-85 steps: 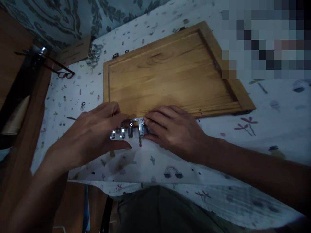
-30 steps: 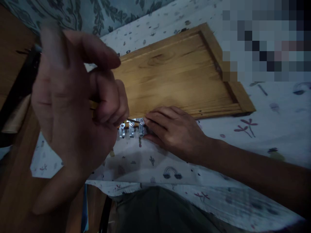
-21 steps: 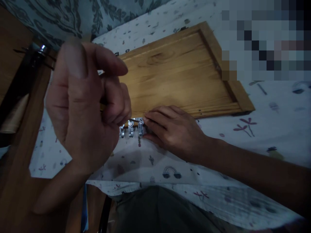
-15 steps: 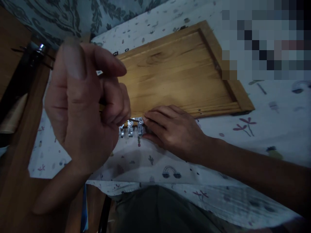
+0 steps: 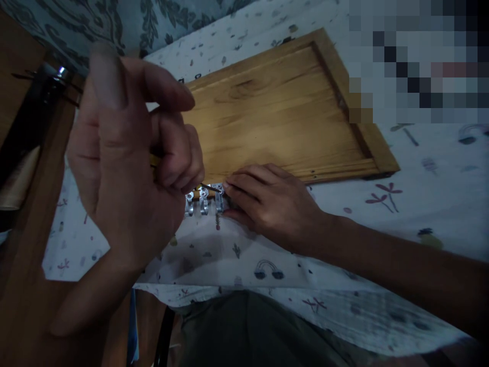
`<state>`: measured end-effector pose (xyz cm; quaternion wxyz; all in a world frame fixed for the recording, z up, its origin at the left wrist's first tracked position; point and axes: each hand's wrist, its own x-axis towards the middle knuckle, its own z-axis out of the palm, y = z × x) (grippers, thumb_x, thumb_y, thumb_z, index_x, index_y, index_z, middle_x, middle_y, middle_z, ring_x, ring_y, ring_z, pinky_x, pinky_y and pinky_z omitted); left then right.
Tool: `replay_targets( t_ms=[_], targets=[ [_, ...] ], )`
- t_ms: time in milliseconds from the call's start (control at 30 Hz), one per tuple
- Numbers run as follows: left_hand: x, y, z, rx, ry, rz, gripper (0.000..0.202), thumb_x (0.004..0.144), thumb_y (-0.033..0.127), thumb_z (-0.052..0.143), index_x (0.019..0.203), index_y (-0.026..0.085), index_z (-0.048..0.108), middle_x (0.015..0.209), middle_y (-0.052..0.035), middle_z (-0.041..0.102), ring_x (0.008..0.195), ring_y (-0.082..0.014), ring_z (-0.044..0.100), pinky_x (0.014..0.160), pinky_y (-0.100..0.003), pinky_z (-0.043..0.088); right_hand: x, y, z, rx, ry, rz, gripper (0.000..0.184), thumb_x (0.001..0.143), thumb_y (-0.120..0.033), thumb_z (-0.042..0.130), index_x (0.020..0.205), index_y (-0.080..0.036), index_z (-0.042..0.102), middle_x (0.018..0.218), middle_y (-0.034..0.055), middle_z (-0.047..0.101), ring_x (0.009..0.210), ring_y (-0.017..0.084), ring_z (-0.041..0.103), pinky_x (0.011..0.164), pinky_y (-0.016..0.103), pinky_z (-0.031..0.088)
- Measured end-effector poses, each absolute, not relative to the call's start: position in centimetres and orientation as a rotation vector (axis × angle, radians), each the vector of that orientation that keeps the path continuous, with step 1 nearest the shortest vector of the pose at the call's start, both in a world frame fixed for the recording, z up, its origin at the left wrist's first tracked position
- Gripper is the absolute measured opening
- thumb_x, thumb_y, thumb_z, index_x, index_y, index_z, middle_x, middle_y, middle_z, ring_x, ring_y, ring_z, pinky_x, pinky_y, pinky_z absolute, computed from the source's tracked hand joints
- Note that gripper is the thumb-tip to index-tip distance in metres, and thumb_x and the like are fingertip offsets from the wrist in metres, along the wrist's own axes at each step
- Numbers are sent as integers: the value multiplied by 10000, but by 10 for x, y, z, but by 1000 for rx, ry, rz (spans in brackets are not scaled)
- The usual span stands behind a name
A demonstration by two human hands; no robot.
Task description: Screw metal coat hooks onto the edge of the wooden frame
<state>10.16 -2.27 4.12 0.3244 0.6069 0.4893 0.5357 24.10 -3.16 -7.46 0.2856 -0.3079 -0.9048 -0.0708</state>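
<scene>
My left hand (image 5: 133, 153), raised close to the camera, is closed around a screwdriver. A bit of its yellow handle (image 5: 155, 161) shows behind the curled fingers. The thin shaft (image 5: 210, 187) slants down right to a screw on the rightmost of several silver metal brackets (image 5: 219, 201). These sit along the near edge of a framed wooden panel (image 5: 267, 112). Fingers together, my right hand (image 5: 271, 204) lies over that edge, fingertips against the rightmost bracket and thumb below. What lies under its palm is hidden.
The panel lies on a white patterned cloth (image 5: 275, 270). A dark long object (image 5: 30, 112) with metal parts stands at the left by a brown wooden surface (image 5: 23, 285). Patterned fabric (image 5: 114, 25) is at the back. The top right is blurred into blocks.
The whole view has shifted slightly, and my left hand sits a little higher and further left. The screwdriver tip stays at the rightmost bracket; my right hand keeps its place there.
</scene>
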Motion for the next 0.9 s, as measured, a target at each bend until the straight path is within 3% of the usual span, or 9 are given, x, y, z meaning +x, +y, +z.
replay_targets(
  t_ms=[133,267,367,533,600,700,800,900],
  targets=[
    [100,-23,37,1715,1384,1323,599,856,801,267,746,220,362,707,34,403,448,-41,212,389,-249,180,241,-32,-75,-828,-2428,-178,304,951,-337,574,983,-67,712,1012,140,724,940,267,610,770,388,472],
    [94,-24,33,1799,1173,1288,539,891,748,237,834,234,387,823,35,458,476,-40,269,408,-253,228,241,-32,-75,-830,-2439,-181,312,963,-336,552,981,-69,711,1008,145,721,955,269,601,786,394,464],
    [88,-25,35,1808,982,1202,445,946,650,240,930,251,436,753,42,413,473,-46,293,428,-244,290,241,-32,-75,-827,-2438,-202,320,962,-348,551,979,-71,711,1006,139,722,952,268,602,793,390,465],
    [85,-26,39,1954,997,1119,283,978,493,374,990,267,545,688,9,398,634,-135,437,646,-331,456,240,-32,-77,-823,-2433,-212,319,965,-350,545,975,-77,711,1001,135,723,957,268,602,788,385,466],
    [88,-24,36,1822,1034,1205,206,982,364,425,913,234,568,712,-7,381,641,-132,427,625,-312,433,240,-32,-77,-820,-2429,-209,324,962,-353,551,980,-71,709,996,138,721,955,270,597,785,386,465],
    [95,-19,30,1487,1031,1413,227,969,154,399,795,190,541,627,11,304,505,-93,329,448,-251,315,241,-31,-78,-815,-2421,-201,325,946,-354,578,986,-58,707,993,136,719,946,272,597,782,383,466],
    [103,-18,30,1312,988,1480,297,983,141,357,735,189,515,528,42,242,406,-64,233,362,-216,193,241,-31,-78,-814,-2424,-199,333,951,-365,568,995,-66,707,1008,136,718,944,269,599,783,381,466],
    [109,-21,35,1260,993,1412,379,1013,156,294,683,194,476,499,57,172,384,-47,185,366,-188,158,241,-30,-77,-814,-2430,-203,332,953,-367,567,997,-69,706,1012,137,715,951,268,599,789,380,464]
  ],
)
